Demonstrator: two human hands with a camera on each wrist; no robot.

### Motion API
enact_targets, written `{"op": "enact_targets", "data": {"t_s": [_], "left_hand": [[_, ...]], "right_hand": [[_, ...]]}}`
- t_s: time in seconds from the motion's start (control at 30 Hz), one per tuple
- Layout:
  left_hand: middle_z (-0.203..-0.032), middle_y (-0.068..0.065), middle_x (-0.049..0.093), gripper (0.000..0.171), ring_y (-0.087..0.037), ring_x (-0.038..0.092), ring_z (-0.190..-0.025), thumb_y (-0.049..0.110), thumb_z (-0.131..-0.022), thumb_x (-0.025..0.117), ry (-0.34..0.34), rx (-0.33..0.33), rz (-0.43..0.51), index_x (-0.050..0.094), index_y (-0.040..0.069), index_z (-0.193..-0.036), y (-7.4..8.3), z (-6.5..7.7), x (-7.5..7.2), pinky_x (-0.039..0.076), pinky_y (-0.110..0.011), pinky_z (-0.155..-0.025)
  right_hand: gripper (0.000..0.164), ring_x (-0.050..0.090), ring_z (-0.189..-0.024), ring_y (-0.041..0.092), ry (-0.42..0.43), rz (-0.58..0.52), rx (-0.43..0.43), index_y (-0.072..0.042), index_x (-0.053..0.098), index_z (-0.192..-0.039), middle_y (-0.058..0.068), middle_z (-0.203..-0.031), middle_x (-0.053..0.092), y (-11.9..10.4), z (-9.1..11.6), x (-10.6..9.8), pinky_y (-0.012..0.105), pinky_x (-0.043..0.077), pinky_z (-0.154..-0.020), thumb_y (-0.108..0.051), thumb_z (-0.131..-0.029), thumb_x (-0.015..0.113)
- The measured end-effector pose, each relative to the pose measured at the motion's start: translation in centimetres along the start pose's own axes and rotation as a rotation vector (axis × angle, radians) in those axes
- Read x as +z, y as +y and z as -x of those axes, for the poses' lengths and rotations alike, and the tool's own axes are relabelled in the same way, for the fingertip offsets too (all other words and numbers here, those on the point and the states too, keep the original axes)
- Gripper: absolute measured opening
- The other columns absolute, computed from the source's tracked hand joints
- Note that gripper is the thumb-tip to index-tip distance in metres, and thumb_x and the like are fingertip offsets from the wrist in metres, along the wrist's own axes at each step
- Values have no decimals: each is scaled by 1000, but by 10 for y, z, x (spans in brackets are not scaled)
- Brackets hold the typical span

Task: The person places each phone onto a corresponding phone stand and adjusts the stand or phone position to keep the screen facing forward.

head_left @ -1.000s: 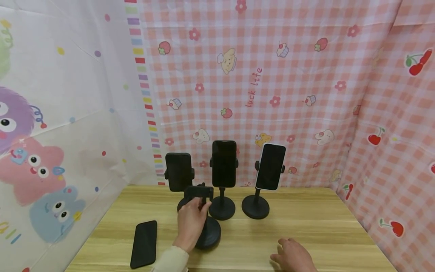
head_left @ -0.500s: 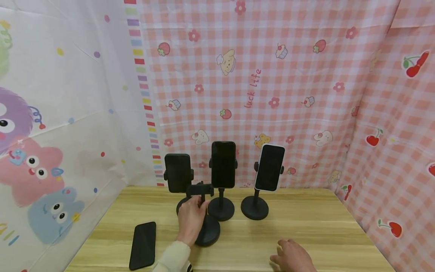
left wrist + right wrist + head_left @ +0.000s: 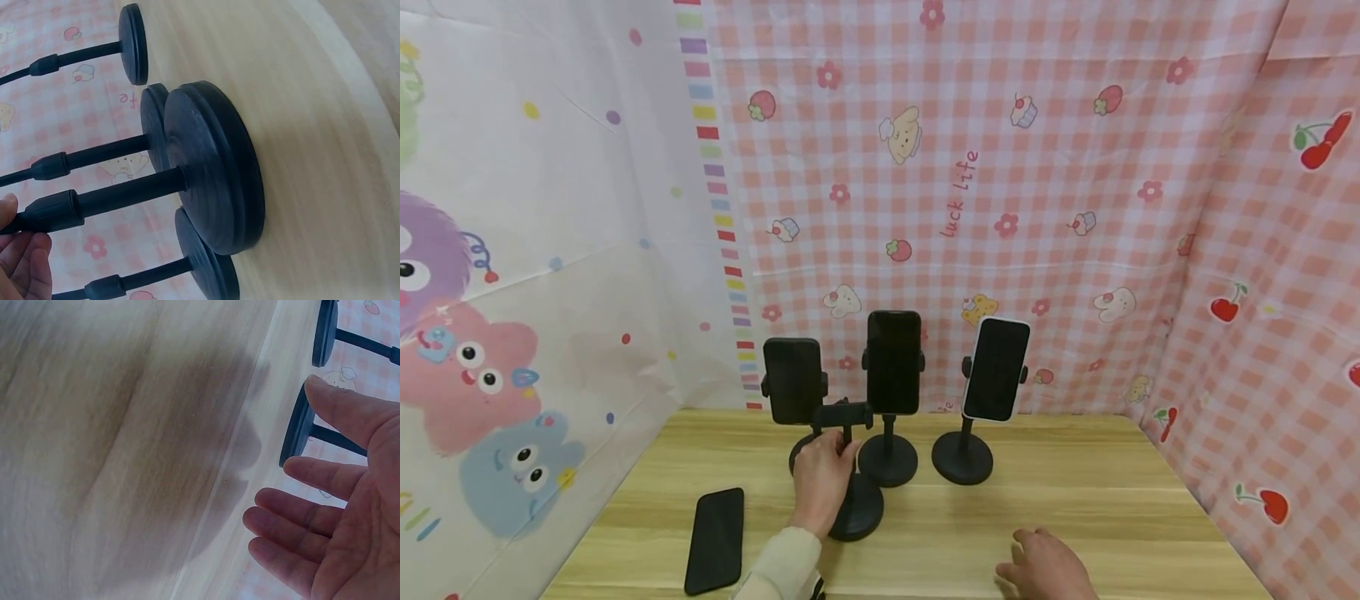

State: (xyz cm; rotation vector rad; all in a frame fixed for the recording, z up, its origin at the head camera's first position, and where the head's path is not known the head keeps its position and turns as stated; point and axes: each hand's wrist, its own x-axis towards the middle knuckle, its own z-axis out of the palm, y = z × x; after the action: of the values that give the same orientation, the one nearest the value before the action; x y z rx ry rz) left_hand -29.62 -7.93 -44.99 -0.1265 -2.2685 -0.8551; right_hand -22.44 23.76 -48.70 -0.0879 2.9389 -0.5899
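My left hand (image 3: 822,483) pinches the upper stem of a black phone stand (image 3: 859,510), below its bare clamp. In the left wrist view, the thumb and fingertips (image 3: 39,244) close around the stem just above its collar (image 3: 53,211), and the round base (image 3: 215,169) is down at the tabletop. This stand overlaps the bases of two stands behind it. To the right, my right hand (image 3: 1047,567) hovers at the table's front with relaxed, spread fingers and holds nothing. A black phone (image 3: 715,542) lies flat on the table, left of the left hand.
Behind stand three more phone stands in a row: the left one holds a black phone (image 3: 794,379), the middle one another black phone (image 3: 893,362), the right one a tilted white-edged phone (image 3: 996,369). A pink checked cloth (image 3: 1060,167) hangs behind the wooden table (image 3: 1075,475).
The left hand has shifted the front stand slightly backward, and its clamp now faces more squarely forward. The right hand and the flat phone stay where they were.
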Motion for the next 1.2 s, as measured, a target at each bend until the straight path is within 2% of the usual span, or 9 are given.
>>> {"op": "enact_targets", "data": {"t_s": [0.23,0.47,0.67,0.83,1.2], "left_hand": [[-60,6,52,29,-11,51,-53,24,-85,81,0,33,13,59,13,-69,-4,2,0,39,-27,-49],[-61,6,51,29,-9,48,-53,21,-84,82,-17,42,17,58,13,-70,-6,2,2,38,-25,-49],[-64,5,54,26,-9,49,-56,21,-84,82,-38,54,5,60,12,-73,-7,3,-1,40,-26,-51],[-67,5,58,22,-9,49,-59,24,-87,79,-86,44,11,63,11,-78,-9,6,-5,42,-25,-54],[-68,7,57,26,-10,48,-58,34,-90,74,-172,-22,-43,66,11,-82,-13,10,-13,43,-28,-55]], "right_hand": [[59,55,-112,49,3,1,-5,9,64,-114,26,-112,65,-1,2,-2,61,43,-93,-38,-81,80],[58,59,-104,44,7,9,-19,9,63,-113,22,-107,65,-1,2,-3,59,46,-89,-38,-82,80],[59,60,-103,43,-28,9,-4,9,62,-114,23,-106,65,0,-1,-4,58,46,-89,-38,-83,79],[55,62,-96,38,-23,19,-9,8,63,-112,19,-102,65,-3,-1,-4,55,48,-86,-35,-82,80],[59,60,-101,42,-25,9,-4,9,63,-113,22,-106,65,-2,-1,-2,57,47,-88,-38,-82,80]]}}
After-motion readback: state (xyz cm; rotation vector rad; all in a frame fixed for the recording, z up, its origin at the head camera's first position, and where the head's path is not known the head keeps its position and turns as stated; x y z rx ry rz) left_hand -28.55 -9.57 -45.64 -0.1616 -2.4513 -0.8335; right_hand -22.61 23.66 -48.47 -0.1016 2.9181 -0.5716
